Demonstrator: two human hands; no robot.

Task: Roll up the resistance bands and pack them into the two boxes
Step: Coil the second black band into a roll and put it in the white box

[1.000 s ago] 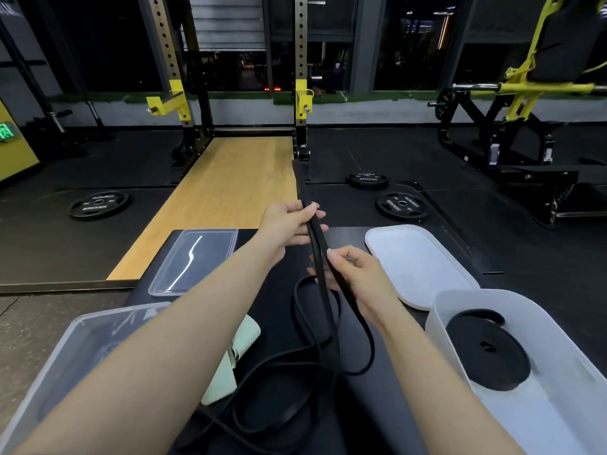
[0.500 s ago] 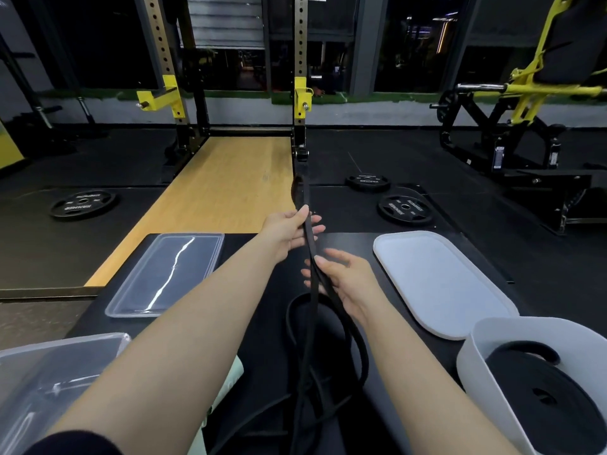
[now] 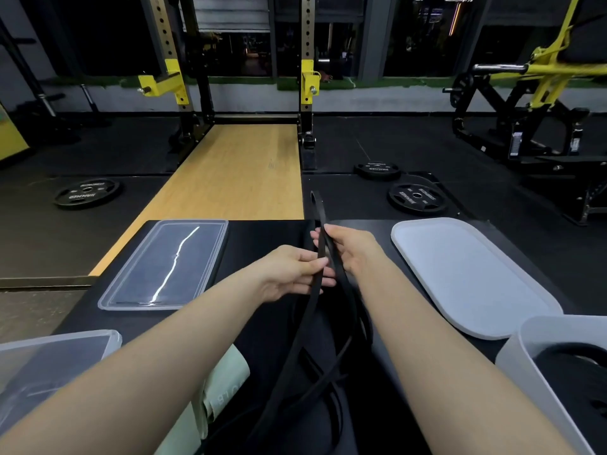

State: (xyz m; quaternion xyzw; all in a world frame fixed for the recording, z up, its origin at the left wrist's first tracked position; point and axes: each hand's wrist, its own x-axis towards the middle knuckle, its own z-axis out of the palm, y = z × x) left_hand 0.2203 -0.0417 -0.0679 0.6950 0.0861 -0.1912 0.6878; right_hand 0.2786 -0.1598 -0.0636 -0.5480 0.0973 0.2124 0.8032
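Note:
A long black resistance band (image 3: 308,326) runs from a loose pile on the black table up between both hands, its folded end (image 3: 318,201) sticking up past them. My left hand (image 3: 292,274) pinches the band between thumb and fingers. My right hand (image 3: 348,249) holds the band just above, fingers curled round it. A pale green band (image 3: 220,389) lies rolled under my left forearm. The clear box (image 3: 56,359) stands at the lower left. The white box (image 3: 538,339) at the lower right holds a rolled black band (image 3: 578,372).
A clear lid (image 3: 164,267) lies on the table at the left and a white lid (image 3: 466,274) at the right. Beyond the table edge are a wooden platform, a squat rack, weight plates (image 3: 415,198) on the floor and a yellow machine at the right.
My left hand slid back down the band toward me while my right hand moved up and now holds it above the left. The band's folded end stands higher beyond the hands.

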